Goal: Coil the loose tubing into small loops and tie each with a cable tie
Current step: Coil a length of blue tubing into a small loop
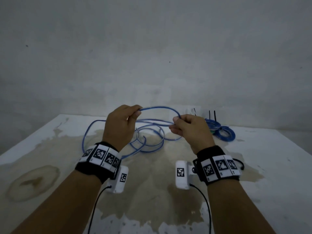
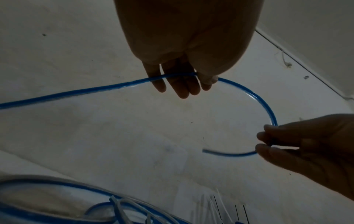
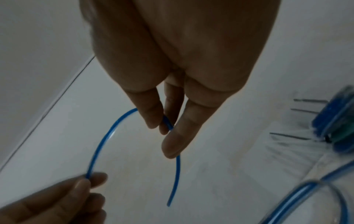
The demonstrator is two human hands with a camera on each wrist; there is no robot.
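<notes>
The left hand point(image 1: 120, 123) pinches the blue tubing point(image 1: 162, 110) between thumb and fingertips, and the right hand point(image 1: 189, 130) pinches the same tubing near its free end, so an arc spans between the two hands, raised above the table point(image 1: 270, 166). In the right wrist view the short free end point(image 3: 175, 181) hangs past the right fingers. The rest of the tubing lies in loose curves on the table beneath the hands. Beyond the right hand sit tied blue coils point(image 1: 222, 132), with black cable ties point(image 1: 212, 114) sticking up.
</notes>
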